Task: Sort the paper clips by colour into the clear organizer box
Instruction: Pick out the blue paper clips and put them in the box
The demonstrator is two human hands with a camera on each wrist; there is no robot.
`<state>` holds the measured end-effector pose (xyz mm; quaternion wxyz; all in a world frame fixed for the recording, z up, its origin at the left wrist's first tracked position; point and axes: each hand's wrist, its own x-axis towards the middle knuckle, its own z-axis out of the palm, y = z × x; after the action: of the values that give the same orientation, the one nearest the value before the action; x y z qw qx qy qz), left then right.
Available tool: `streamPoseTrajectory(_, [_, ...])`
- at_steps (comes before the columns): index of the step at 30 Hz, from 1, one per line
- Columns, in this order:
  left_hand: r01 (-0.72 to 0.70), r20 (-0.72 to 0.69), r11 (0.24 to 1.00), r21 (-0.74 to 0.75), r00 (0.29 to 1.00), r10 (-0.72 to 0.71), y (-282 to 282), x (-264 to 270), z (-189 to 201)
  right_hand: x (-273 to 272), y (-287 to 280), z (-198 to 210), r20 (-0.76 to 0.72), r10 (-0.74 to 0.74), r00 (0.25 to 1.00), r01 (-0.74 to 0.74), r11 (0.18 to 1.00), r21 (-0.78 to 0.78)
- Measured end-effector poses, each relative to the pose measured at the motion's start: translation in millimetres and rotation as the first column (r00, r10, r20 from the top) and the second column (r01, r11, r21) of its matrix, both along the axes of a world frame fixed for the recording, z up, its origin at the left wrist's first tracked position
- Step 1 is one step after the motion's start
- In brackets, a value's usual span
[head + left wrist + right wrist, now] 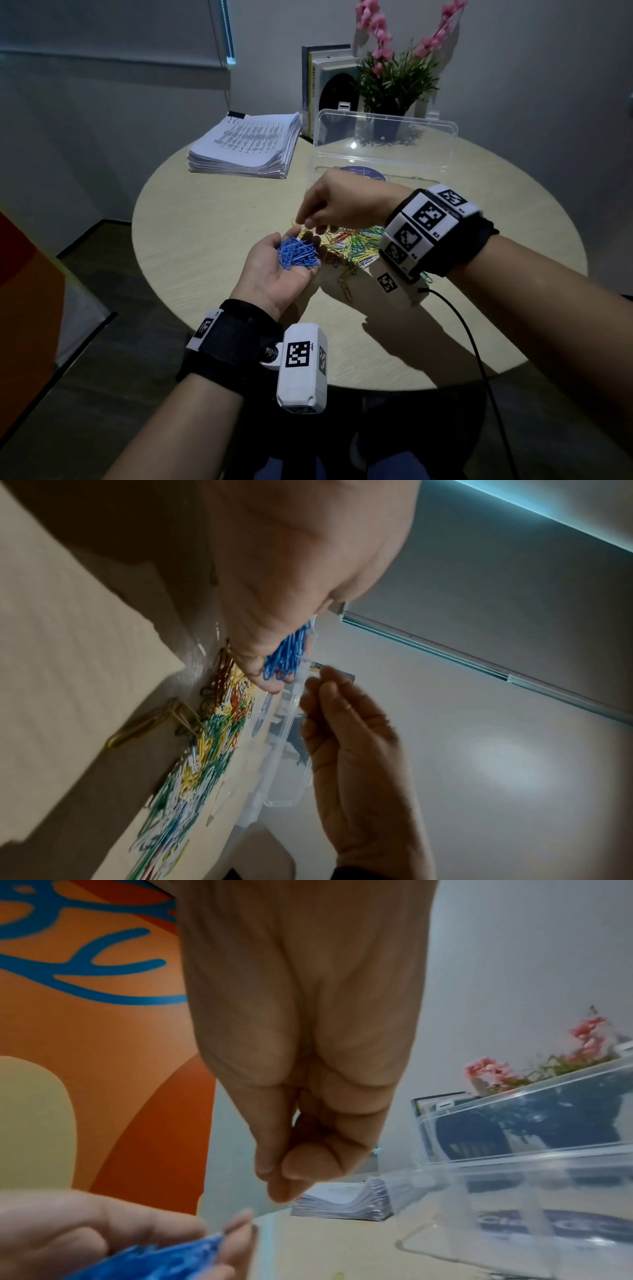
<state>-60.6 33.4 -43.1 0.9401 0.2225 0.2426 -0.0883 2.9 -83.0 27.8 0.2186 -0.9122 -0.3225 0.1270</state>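
My left hand (270, 274) is held palm up over the table, its fingers cupped round a heap of blue paper clips (297, 255) (287, 658) (164, 1259). My right hand (329, 205) hovers just above the left fingertips, thumb pressed against fingertips (291, 1177); no clip shows between them. A mixed pile of coloured clips (352, 243) (205, 750) lies on the table under both hands. Behind it stands the clear organizer box (421, 180) (514, 1204), with its lid (383, 130) raised.
The round table's front edge (308, 380) runs near me. A stack of printed paper (246, 144) lies at the back left. Books (325, 85) and a potted pink-flowered plant (394, 78) stand behind the box. Gold clips (346, 277) trail forward. A black cable (472, 342) hangs from my right wrist.
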Motion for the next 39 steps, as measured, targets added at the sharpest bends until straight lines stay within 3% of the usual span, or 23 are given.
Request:
streamPoseTrajectory(3, [-0.007, 0.003, 1.000, 0.014, 1.000, 0.007, 0, -2, 2, 6, -18, -3, 0.071, -0.106, 0.992, 0.111, 0.992, -0.063])
streamPoseTrajectory(7, [-0.033, -0.001, 0.999, 0.004, 0.999, 0.033, 4, -1, 1, 10, -36, -18, 0.109, -0.132, 0.985, 0.156, 0.953, -0.259])
streamPoseTrajectory(12, [-0.036, -0.003, 0.999, -0.017, 0.999, 0.036, 2, 1, 0, 17, -34, -42, 0.178, -0.168, 0.970, 0.216, 0.928, -0.302])
streamPoseTrajectory(19, [-0.039, 0.002, 0.999, -0.023, 0.999, 0.039, 0, 4, 0, 29, -38, -42, 0.105, -0.156, 0.982, 0.187, 0.859, -0.477])
streamPoseTrajectory(24, [-0.034, -0.001, 0.999, -0.026, 0.999, 0.034, -2, 4, 0, 25, -32, -42, 0.152, -0.159, 0.975, 0.212, 0.866, -0.453])
streamPoseTrajectory(29, [-0.040, -0.001, 0.999, -0.029, 0.999, 0.040, 0, 3, -2, 28, -29, -49, 0.103, -0.199, 0.975, 0.224, 0.842, -0.491])
streamPoseTrajectory(36, [-0.051, -0.002, 0.998, -0.029, 0.999, 0.051, 4, 3, -3, 24, -38, -42, 0.020, -0.259, 0.966, 0.254, 0.926, -0.278])
streamPoseTrajectory(39, [-0.049, -0.007, 0.998, -0.030, 0.999, 0.049, 3, 3, -3, 24, -38, -40, 0.048, -0.250, 0.967, 0.253, 0.922, -0.293])
